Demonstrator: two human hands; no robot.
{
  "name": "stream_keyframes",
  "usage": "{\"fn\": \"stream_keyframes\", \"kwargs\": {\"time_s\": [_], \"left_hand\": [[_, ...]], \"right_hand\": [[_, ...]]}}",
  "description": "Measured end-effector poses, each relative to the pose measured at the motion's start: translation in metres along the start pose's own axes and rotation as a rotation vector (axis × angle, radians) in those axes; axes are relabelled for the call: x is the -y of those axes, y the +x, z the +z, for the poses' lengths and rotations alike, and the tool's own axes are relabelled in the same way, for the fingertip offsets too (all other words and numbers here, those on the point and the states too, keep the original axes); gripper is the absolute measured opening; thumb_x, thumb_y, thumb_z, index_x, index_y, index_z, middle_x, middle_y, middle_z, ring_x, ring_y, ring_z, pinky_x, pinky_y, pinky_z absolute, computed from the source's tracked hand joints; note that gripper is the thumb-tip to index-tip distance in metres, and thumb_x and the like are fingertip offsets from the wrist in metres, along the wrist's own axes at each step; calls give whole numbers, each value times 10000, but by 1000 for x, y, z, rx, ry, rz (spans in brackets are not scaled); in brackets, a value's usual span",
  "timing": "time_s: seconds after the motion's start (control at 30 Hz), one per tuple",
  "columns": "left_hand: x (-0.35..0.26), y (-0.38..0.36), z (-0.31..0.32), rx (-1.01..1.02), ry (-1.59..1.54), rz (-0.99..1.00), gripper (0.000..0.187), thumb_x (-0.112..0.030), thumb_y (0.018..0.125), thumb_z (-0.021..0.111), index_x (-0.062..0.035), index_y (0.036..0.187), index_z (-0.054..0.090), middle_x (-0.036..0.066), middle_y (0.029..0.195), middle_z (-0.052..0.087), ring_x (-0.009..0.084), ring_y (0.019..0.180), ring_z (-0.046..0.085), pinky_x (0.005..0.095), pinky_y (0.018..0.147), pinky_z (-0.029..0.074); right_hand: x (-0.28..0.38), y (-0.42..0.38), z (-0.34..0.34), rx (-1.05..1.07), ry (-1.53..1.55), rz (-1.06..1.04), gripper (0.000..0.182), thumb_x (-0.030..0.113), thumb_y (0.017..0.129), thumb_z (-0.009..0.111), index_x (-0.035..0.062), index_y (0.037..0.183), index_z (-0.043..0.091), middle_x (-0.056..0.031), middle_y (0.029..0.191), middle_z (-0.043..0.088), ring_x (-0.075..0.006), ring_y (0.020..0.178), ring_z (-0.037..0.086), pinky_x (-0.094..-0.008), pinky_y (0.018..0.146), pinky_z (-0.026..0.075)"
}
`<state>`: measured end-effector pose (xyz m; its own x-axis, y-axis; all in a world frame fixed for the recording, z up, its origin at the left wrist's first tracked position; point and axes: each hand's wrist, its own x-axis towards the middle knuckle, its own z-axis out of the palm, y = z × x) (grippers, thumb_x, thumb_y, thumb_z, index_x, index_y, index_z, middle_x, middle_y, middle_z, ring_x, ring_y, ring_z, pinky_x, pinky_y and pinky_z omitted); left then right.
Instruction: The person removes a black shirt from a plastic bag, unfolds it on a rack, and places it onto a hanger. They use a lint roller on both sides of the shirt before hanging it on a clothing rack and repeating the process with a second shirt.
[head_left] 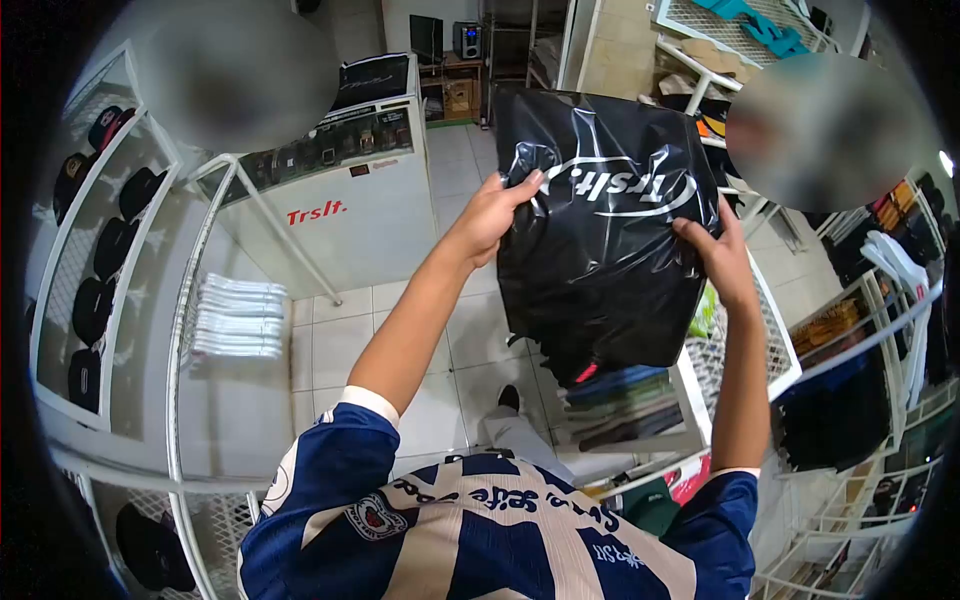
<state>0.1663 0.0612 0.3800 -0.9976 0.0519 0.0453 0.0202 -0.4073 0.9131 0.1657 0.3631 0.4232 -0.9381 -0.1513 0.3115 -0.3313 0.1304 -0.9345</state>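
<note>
Black bag (605,260) held up above the folded clothes (635,405) — left hand (488,220) clamped on its left edge, right hand (718,255) clamped on its right edge; white counter (340,200) at far left.

Black bag (600,270) with white lettering

White counter (385,235), upper left
Caps (93,312) at far left; folded white stack (240,318) at centre left.
</note>
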Motion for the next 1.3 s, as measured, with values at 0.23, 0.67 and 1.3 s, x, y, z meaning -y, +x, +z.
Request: {"fn": "stream_keyframes", "kwargs": {"time_s": [0.23,0.67,1.3], "left_hand": [[29,164,10,163,-100,-49,215,-171,1019,620,-29,1178,594,58,1038,696,164,882,706,338,763,611],[139,401,-15,111,35,-279,308,-154,991,645,-43,1258,539,75,1186,655,201,1064,657,379,915,541],[139,597,-126,277,1164,472,360,-363,930,677,-61,1117,738,145,1006,725,384,1023,626,467,927,479]], "right_hand": [[-54,140,-50,-63,-207,103,610,129,869,766,-23,1404,515,-88,1118,697,-128,971,649,-264,863,513],[-245,376,-116,-93,-692,140,556,241,813,800,53,1312,644,-212,1162,706,-321,1062,680,-368,970,505],[-213,201,-2,-483,-935,955,344,89,865,622,-1,1188,700,-188,934,754,-258,789,748,-364,636,607]]}}
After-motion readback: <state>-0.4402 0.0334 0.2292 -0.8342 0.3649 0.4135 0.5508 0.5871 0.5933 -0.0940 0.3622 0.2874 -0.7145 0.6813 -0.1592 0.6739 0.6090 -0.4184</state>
